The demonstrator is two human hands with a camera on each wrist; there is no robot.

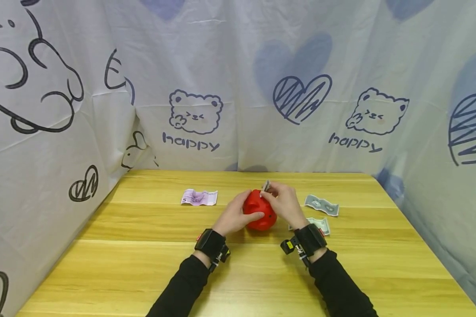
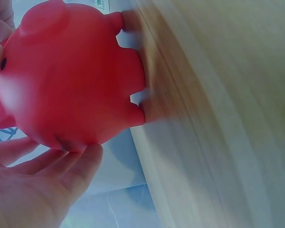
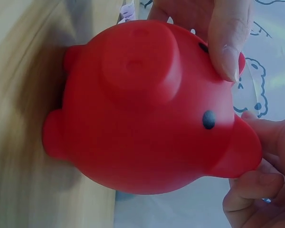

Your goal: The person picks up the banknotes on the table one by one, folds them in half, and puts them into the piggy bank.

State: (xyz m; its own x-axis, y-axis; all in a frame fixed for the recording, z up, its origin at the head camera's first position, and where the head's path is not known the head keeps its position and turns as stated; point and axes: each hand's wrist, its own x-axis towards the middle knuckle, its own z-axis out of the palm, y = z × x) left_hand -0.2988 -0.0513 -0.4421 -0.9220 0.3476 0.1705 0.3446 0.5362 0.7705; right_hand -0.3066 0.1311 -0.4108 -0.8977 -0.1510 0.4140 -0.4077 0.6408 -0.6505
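A red piggy bank (image 1: 261, 223) stands on the table, its snout toward me in the right wrist view. My left hand (image 1: 234, 215) grips its left side, the thumb (image 3: 226, 52) over the face and the other fingers (image 2: 83, 166) along its side. At the top of the bank, my right hand (image 1: 286, 203) pinches a folded banknote (image 1: 266, 185) between thumb and fingers, beside an ear (image 3: 240, 149). Whether the note's lower edge is inside a slot cannot be seen, since the fingers cover that spot.
A crumpled purple banknote (image 1: 199, 197) lies left of the bank. On the right are a grey-green banknote (image 1: 321, 205) and a greenish one (image 1: 321, 225), partly covered by the right wrist. Printed cloth (image 1: 238, 88) hangs behind the wooden table (image 1: 143, 273) and along both sides.
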